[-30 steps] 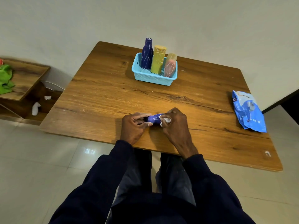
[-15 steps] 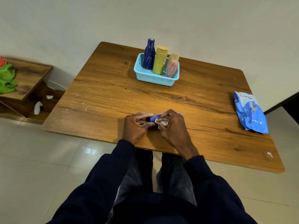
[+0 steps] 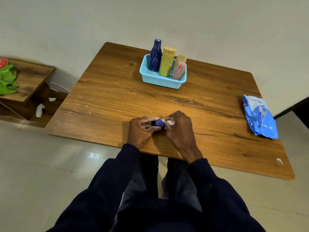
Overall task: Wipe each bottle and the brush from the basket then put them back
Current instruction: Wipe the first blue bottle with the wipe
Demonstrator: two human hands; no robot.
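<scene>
A small purple bottle [image 3: 159, 123] lies sideways near the table's front edge, mostly hidden between my hands. My left hand [image 3: 142, 129] grips its left end. My right hand [image 3: 178, 127] presses a white wipe [image 3: 169, 122] against its right part. At the back of the table stands a light blue basket [image 3: 160, 80] holding a dark blue bottle [image 3: 155, 56], a yellow bottle [image 3: 167, 62] and a pink bottle [image 3: 179, 67], all upright. No brush is visible.
A blue wipes packet [image 3: 259, 116] lies at the table's right edge. The wooden table [image 3: 108, 101] stands against a wall. A low wooden shelf [image 3: 28, 77] with a green cloth [image 3: 8, 79] sits on the floor to the left.
My right hand has slid the wipe back and forth along the purple bottle; it now covers the bottle's right part. The camera view shifted slightly.
</scene>
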